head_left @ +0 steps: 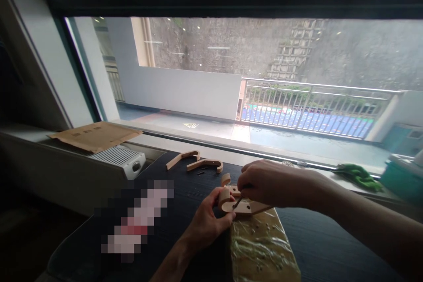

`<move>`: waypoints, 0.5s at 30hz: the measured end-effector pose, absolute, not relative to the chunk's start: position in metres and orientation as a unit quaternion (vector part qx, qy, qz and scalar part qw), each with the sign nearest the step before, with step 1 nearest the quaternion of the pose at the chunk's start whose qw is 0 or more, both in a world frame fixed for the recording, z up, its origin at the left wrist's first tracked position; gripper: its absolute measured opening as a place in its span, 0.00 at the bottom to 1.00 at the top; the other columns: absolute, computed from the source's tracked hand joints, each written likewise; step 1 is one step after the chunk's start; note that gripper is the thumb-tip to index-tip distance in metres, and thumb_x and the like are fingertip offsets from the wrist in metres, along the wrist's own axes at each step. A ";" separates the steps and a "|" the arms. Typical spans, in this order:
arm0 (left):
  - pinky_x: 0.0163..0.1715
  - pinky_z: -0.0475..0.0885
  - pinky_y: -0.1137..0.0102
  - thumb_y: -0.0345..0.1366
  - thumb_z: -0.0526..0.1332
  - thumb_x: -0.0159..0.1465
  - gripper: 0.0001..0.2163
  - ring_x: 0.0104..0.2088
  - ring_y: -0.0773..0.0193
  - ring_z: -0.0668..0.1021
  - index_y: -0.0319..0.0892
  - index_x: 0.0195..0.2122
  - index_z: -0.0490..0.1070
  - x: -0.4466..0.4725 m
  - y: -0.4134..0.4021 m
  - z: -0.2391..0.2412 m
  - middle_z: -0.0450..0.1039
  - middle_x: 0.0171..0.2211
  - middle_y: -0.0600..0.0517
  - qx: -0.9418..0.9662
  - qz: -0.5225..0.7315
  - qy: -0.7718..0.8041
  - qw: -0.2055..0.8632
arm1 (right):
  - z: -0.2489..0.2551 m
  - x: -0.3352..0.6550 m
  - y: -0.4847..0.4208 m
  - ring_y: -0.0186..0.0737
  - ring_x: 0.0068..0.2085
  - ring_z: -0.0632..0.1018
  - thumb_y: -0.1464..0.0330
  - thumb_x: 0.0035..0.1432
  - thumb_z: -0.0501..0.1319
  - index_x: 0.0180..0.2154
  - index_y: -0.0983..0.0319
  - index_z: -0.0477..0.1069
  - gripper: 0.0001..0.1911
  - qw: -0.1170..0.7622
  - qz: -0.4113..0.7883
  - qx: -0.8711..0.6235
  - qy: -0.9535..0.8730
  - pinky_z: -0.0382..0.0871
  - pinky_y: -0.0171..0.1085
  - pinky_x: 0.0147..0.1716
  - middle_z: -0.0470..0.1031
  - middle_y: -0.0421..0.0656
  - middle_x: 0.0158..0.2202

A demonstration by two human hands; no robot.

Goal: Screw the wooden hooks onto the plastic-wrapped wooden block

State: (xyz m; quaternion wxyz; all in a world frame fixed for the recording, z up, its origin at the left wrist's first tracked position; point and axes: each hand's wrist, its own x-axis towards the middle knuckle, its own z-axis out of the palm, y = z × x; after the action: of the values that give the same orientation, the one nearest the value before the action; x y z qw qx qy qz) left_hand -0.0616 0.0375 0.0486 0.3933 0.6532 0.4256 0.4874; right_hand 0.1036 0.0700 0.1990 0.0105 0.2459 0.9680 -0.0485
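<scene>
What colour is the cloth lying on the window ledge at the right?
The cloth is green; the head view shows it.

A plain indoor workroom — a dark table (330, 246) set against a wide window (231, 53) that overlooks a railed terrace (313, 105), cardboard (95, 134) and a white appliance (120, 158) alongside.

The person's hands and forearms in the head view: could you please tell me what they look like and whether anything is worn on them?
Both the left hand and the right hand are bare: no gloves, and no ring or watch that I can make out. The forearms are uncovered up to the picture's edge, with no sleeve in view.
</scene>
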 end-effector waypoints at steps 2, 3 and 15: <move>0.40 0.68 0.72 0.27 0.60 0.54 0.15 0.37 0.65 0.73 0.41 0.43 0.63 -0.062 0.036 0.045 0.70 0.36 0.53 0.645 0.487 0.433 0.399 | 0.200 0.102 0.071 0.29 0.26 0.67 0.72 0.55 0.52 0.26 0.63 0.70 0.11 0.009 -0.043 0.242 0.969 0.56 0.31 0.26 0.71 0.40 0.26; 0.40 0.68 0.71 0.27 0.60 0.54 0.16 0.37 0.65 0.73 0.41 0.44 0.62 -0.063 0.035 0.042 0.70 0.36 0.53 0.640 0.487 0.436 0.403 | 0.200 0.102 0.072 0.29 0.25 0.66 0.72 0.56 0.52 0.25 0.63 0.70 0.11 0.010 -0.042 0.243 0.969 0.56 0.31 0.25 0.71 0.40 0.26; 0.39 0.70 0.73 0.25 0.60 0.50 0.19 0.36 0.64 0.75 0.46 0.42 0.63 -0.062 0.039 0.028 0.72 0.35 0.56 0.592 0.496 0.519 0.366 | 0.207 0.110 0.096 0.29 0.23 0.67 0.74 0.57 0.53 0.28 0.61 0.72 0.11 0.042 -0.164 0.277 0.946 0.55 0.30 0.21 0.70 0.40 0.26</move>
State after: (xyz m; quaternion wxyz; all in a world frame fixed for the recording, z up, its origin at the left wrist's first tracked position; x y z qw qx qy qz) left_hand -0.0616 0.0393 0.0280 0.3665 0.5918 0.5190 0.4961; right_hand 0.1100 0.0957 0.2067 0.0424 0.2765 0.9459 -0.1642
